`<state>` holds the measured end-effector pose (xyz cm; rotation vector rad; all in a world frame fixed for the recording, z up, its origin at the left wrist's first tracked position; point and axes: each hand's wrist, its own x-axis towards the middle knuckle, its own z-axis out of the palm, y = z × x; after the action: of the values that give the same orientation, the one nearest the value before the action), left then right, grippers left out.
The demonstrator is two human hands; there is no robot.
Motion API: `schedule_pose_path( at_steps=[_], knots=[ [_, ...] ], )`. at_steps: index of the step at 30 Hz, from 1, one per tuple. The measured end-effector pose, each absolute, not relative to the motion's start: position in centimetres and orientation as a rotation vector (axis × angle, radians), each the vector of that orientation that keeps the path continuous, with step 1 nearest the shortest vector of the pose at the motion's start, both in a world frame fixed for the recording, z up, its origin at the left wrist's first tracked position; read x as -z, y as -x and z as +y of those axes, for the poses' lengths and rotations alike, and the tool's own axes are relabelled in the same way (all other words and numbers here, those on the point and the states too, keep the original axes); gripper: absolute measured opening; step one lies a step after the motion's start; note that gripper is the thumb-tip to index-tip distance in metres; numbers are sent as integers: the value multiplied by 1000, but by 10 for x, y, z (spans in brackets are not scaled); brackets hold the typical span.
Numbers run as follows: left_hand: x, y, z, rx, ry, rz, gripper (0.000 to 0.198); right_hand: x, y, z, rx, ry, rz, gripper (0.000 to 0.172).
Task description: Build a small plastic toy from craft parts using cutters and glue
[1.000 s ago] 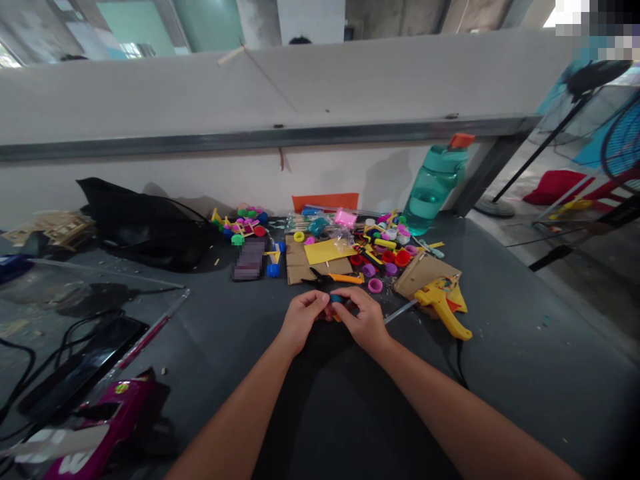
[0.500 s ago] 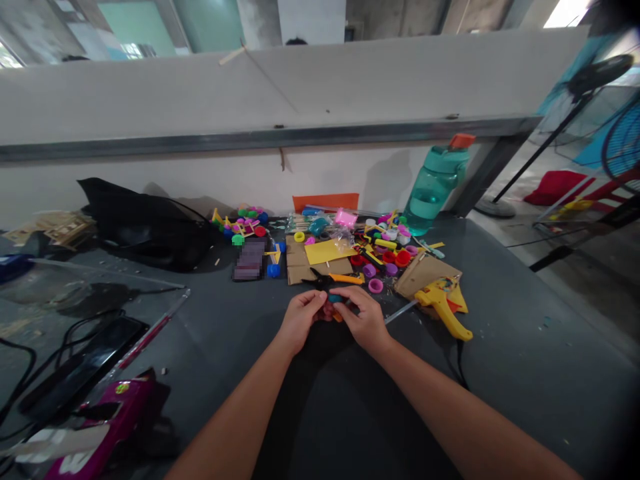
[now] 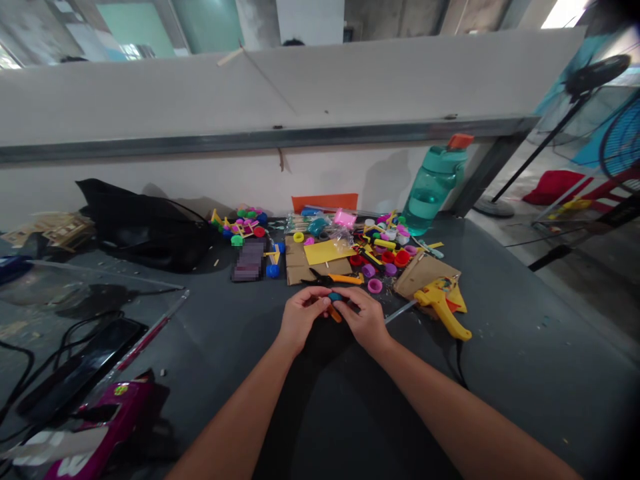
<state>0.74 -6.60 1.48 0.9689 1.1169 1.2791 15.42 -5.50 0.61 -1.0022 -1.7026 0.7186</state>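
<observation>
Two bare hands meet over the near middle of a dark grey bench (image 3: 525,327). The left hand (image 3: 303,317) and the right hand (image 3: 365,317) are both nearly closed, thumbs and fingertips pinched narrowly together. Between their fingertips they hold a small rounded blue piece (image 3: 335,296). A short orange piece (image 3: 335,315) slants down just below it, by the left thumb; whether the two are joined cannot be told, as fingers hide part of them. Just beyond the hands lie pliers with orange handles (image 3: 346,279), near the edge of a brown cardboard sheet (image 3: 296,270). A purple ring (image 3: 375,286) sits just beyond the right hand. Farther right, a yellow glue gun (image 3: 443,307) points its clear glue stick (image 3: 401,311) toward the right wrist.
</observation>
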Motion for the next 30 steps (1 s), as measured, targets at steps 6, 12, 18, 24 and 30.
schedule_pose_path(
  at_steps=[6,12,18,24,30],
  knots=[
    [-13,-6,-65,-1315,-1032,1200,20,-5,-154,-55,-726,997,-1695,19],
    [-12,-7,-65,-1304,-1030,1218,23,-6,-154,-56,-736,999,-1701,19],
    [-12,-6,-65,-1311,-1046,1223,20,-6,-153,-57,-736,1014,-1699,21],
    [-15,-8,-66,-1328,-983,1200,25,-8,-153,-57,-727,1034,-1672,20],
    [-15,-8,-66,-1330,-954,1192,21,-8,-153,-57,-711,1035,-1674,18]
  ],
)
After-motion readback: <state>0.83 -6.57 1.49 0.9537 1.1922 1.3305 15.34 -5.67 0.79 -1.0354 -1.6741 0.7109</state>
